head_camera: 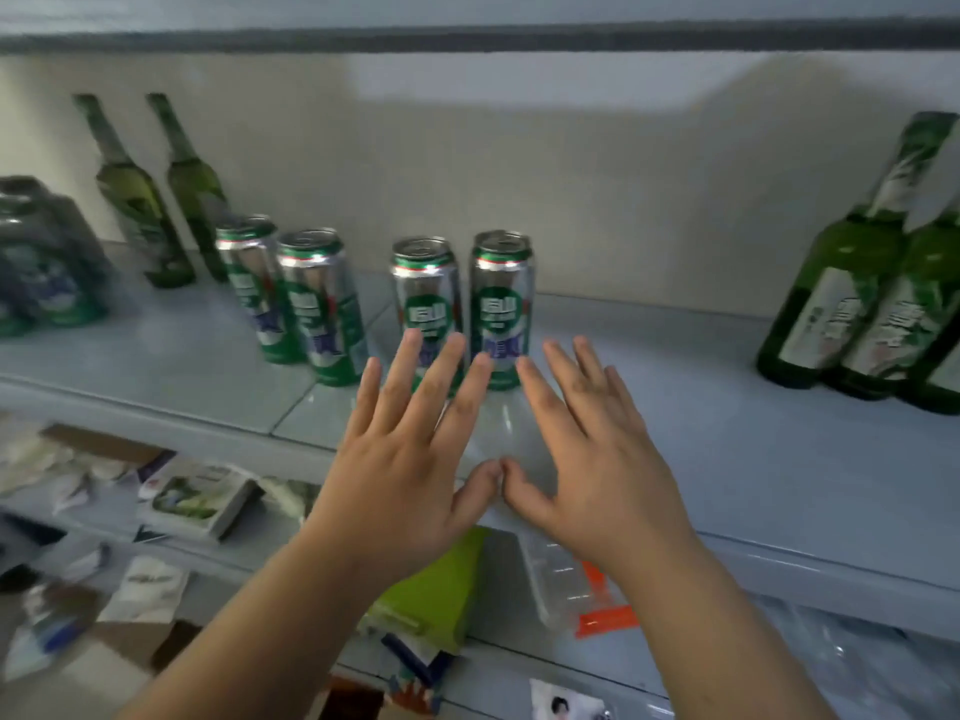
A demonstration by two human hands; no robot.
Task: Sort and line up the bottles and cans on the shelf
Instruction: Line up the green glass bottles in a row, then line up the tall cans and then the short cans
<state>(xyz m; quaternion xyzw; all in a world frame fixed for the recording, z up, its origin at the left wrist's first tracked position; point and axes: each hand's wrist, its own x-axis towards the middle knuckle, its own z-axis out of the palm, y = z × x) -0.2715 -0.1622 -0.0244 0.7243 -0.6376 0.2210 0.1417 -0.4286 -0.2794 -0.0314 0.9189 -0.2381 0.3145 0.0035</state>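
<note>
Several green and silver cans stand upright on the pale shelf [727, 449]: a pair at the left [306, 298] and a pair in the middle [501, 298]. Two green bottles [140, 200] stand at the back left, and a group of green bottles [852, 304] at the right. My left hand [410, 459] and my right hand [592, 459] are spread flat over the shelf in front of the middle cans, thumbs touching. Both hold nothing. Left fingertips overlap the lower part of the middle-left can [423, 288].
A shrink-wrapped pack of cans [41, 262] sits at the far left of the shelf. Below are lower shelves with packets, a small box [197, 501], a green box [441, 589] and a clear plastic bottle [561, 584].
</note>
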